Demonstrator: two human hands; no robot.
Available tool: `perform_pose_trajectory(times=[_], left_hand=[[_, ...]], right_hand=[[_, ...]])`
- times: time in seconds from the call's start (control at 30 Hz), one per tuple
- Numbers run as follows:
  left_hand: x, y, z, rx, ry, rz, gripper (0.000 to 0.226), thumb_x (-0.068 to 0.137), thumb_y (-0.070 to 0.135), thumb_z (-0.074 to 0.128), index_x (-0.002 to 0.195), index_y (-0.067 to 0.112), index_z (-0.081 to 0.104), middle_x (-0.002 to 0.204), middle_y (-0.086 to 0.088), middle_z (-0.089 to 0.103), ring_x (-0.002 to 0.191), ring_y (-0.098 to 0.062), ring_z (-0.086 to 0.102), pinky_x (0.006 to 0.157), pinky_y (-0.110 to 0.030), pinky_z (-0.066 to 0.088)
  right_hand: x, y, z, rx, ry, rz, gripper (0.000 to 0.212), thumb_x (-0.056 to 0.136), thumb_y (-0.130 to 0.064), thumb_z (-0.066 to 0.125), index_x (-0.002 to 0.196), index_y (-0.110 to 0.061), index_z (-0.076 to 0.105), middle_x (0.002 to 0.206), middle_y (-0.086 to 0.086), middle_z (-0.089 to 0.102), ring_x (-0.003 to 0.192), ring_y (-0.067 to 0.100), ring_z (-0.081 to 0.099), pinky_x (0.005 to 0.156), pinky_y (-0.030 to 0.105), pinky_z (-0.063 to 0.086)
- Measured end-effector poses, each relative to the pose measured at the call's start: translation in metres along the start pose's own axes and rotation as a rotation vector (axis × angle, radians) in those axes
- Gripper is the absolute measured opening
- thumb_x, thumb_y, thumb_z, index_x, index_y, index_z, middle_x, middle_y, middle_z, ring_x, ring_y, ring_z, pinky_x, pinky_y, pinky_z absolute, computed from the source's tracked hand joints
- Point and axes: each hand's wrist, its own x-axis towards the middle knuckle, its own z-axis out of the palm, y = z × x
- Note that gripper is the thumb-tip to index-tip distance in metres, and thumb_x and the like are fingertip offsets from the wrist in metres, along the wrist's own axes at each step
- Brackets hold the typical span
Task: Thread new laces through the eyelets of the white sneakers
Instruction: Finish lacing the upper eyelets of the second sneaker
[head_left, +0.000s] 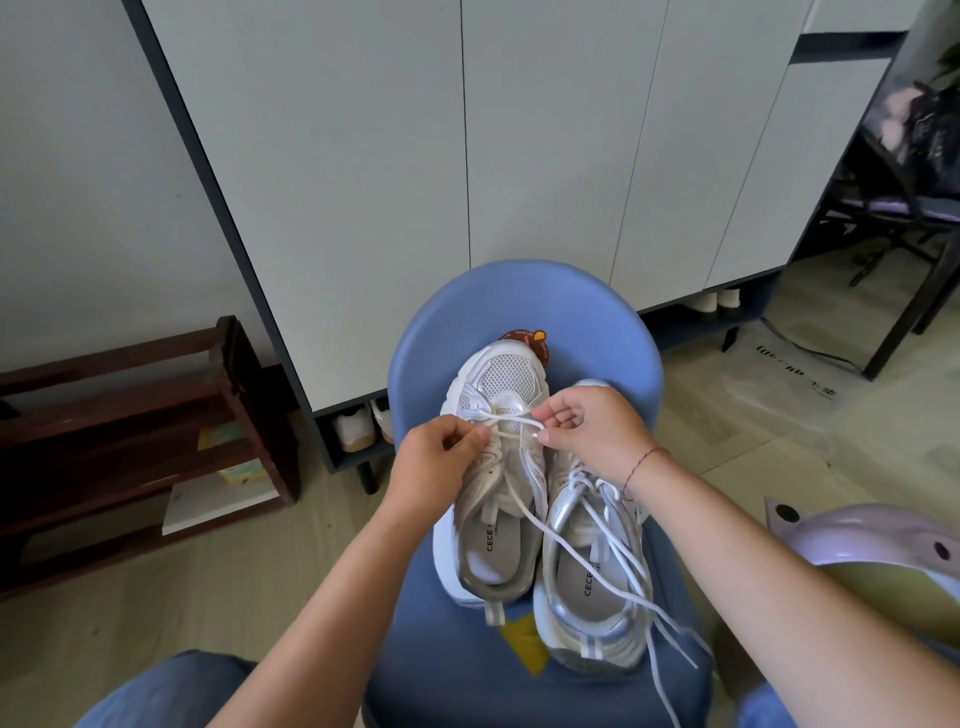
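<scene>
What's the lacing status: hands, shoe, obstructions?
Left hand and right hand each pinch the lace at the toe-end eyelets of one sneaker. Upper eyelets not yet laced. Nothing blocking; second sneaker alongside, laces loose.

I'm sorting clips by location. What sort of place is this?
Probably a home entryway: a tall white cabinet with shoes tucked beneath it, a dark wooden shoe rack beside it, and a blue chair holding the white sneakers.

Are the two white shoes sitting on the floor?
No, the sneaker being laced and the other sneaker both rest on the blue chair, up off the floor.
</scene>
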Motion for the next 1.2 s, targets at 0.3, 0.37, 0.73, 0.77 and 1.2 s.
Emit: perform_pose_trajectory(times=[0.3, 0.37, 0.73, 0.77, 1.2], left_hand=[[-0.001, -0.001, 0.0, 0.01, 0.003, -0.027, 0.025, 0.091, 0.032, 0.063, 0.08, 0.01, 0.066, 0.066, 0.004, 0.059, 0.059, -0.008, 0.048, 0.061, -0.022, 0.041], [-0.002, -0.001, 0.0, -0.005, 0.006, -0.049, 0.027, 0.091, 0.031, 0.064, 0.079, 0.008, 0.065, 0.064, 0.003, 0.057, 0.058, -0.009, 0.046, 0.061, -0.023, 0.04], [0.005, -0.007, -0.013, -0.36, -0.104, -0.268, 0.02, 0.089, 0.018, 0.067, 0.082, 0.0, 0.065, 0.066, -0.005, 0.059, 0.062, -0.016, 0.051, 0.073, -0.028, 0.049], [0.005, -0.007, -0.014, -0.361, -0.108, -0.265, 0.019, 0.089, 0.018, 0.067, 0.082, 0.0, 0.065, 0.067, -0.007, 0.06, 0.064, -0.018, 0.053, 0.076, -0.029, 0.05], [0.009, -0.013, -0.019, -0.472, 0.086, -0.303, 0.019, 0.096, 0.008, 0.055, 0.079, 0.002, 0.06, 0.072, -0.009, 0.063, 0.063, -0.015, 0.06, 0.057, -0.018, 0.052]], right_hand=[[-0.005, 0.0, 0.003, -0.07, 0.173, 0.007, 0.015, 0.081, -0.023, 0.073, 0.069, -0.019, 0.065, 0.065, -0.009, 0.059, 0.059, 0.003, 0.051, 0.055, 0.007, 0.037], [-0.007, 0.0, 0.008, -0.04, 0.237, 0.01, 0.018, 0.08, -0.022, 0.073, 0.066, -0.019, 0.062, 0.063, -0.007, 0.058, 0.057, 0.003, 0.05, 0.052, 0.008, 0.037], [-0.011, -0.006, 0.01, 0.005, 0.156, 0.061, 0.023, 0.075, -0.031, 0.077, 0.079, -0.023, 0.055, 0.075, -0.005, 0.061, 0.071, 0.009, 0.057, 0.069, 0.024, 0.045], [-0.013, -0.007, 0.011, -0.047, 0.121, 0.099, 0.033, 0.072, -0.041, 0.077, 0.083, -0.023, 0.052, 0.076, -0.006, 0.06, 0.075, 0.012, 0.059, 0.073, 0.028, 0.046], [-0.016, -0.011, 0.011, -0.233, 0.096, 0.197, 0.026, 0.072, -0.037, 0.067, 0.088, -0.025, 0.05, 0.083, -0.012, 0.067, 0.088, 0.014, 0.061, 0.096, 0.042, 0.041]])
